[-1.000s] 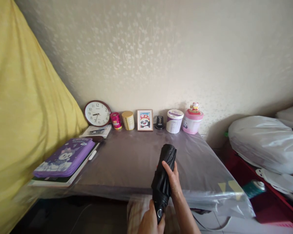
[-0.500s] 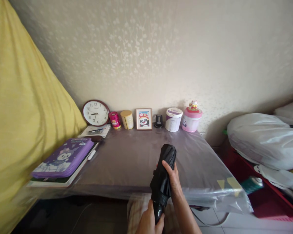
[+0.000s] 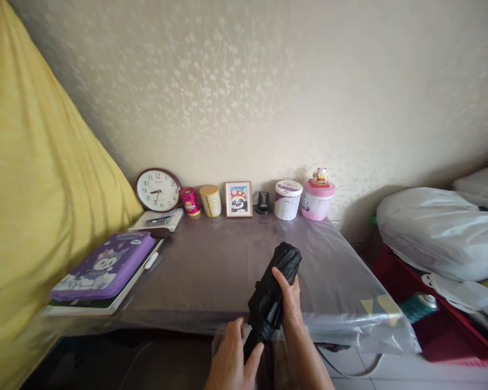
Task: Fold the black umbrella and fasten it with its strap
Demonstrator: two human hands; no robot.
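Gripping the folded black umbrella (image 3: 267, 298) with my right hand (image 3: 291, 303), I am pointing its far end toward one o'clock over the table (image 3: 203, 271). My left hand (image 3: 233, 352) is resting at its seven-o'clock end, thumb and fingers apart; whether they are grasping the handle (image 3: 251, 342), I can't quite tell. A purple case (image 3: 103, 265) is lying at ten o'clock.

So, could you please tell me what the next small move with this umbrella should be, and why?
I'd probably close the left hand around the handle of the black umbrella: its thumb and forefinger look spread there, while the right hand grips the canopy, so a firmer lower hold would likely steady it.
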